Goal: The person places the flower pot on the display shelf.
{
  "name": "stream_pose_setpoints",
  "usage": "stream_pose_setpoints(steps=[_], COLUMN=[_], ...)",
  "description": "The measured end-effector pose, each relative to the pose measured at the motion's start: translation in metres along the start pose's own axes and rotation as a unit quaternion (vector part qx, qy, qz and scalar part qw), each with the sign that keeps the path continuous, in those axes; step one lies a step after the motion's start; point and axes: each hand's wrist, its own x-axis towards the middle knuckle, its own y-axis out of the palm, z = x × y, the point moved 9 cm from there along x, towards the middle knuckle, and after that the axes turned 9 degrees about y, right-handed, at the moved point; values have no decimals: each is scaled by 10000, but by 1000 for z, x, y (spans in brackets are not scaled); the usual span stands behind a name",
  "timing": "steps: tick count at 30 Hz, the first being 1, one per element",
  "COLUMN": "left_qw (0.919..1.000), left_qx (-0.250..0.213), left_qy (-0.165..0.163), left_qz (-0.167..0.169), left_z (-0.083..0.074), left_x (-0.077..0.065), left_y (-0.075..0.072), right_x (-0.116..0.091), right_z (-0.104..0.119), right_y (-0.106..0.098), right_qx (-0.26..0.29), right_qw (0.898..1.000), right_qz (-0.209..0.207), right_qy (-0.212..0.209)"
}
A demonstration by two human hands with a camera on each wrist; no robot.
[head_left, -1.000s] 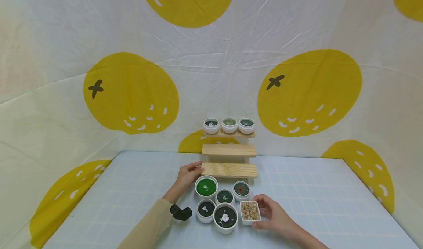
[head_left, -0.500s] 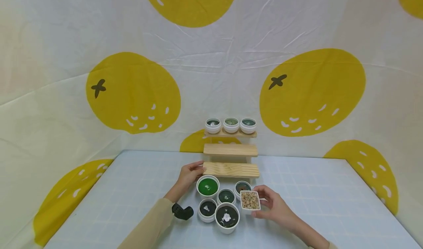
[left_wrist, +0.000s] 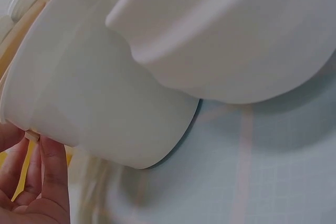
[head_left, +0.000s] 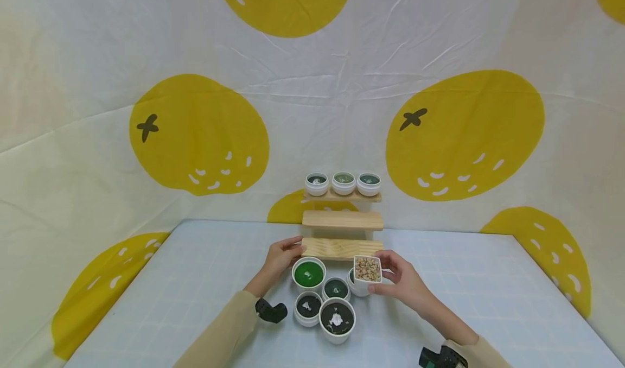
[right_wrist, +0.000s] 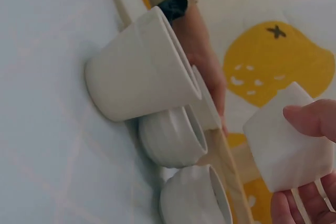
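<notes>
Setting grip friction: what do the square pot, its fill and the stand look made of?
Square pot: likely ceramic, matte to satin, from its smooth white walls; plastic possible.
Fill: probably gravel, going by coarse tan speckling; finish too small to tell.
Stand: pale wood, apparently unvarnished; grain lines, little shine.

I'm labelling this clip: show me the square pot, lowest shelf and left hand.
Square pot (right_wrist: 286, 145): right wrist view, on its white outer surface.
Lowest shelf (head_left: 339, 248): head view, on its wooden top face.
Left hand (head_left: 280, 258): head view, on its back.
</notes>
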Motion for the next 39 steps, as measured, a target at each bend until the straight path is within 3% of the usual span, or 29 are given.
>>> stream_pose_setpoints(steps=[6, 13, 22, 32, 39], left_qw=[10000, 9995, 9999, 10000, 10000], left_qx=[-75, -119, -71, -3, -26], left_qy=[1, 271, -83, -48, -81], left_qz=[52, 120, 19, 23, 43], left_z=[0, -5, 0, 1, 0], left_x=[0, -2, -1, 0, 1], left_y=[0, -1, -1, 0, 0], right_x=[12, 31, 58, 81, 97], right_z=[15, 31, 44, 62, 68], right_y=[4, 13, 22, 33, 34], right_qx=[-53, 170, 170, 223, 173], right_qw=[9999, 9999, 9998, 9989, 9996], right_qz=[-103, 10, -12, 86, 9], right_qy=[113, 1, -122, -393, -231])
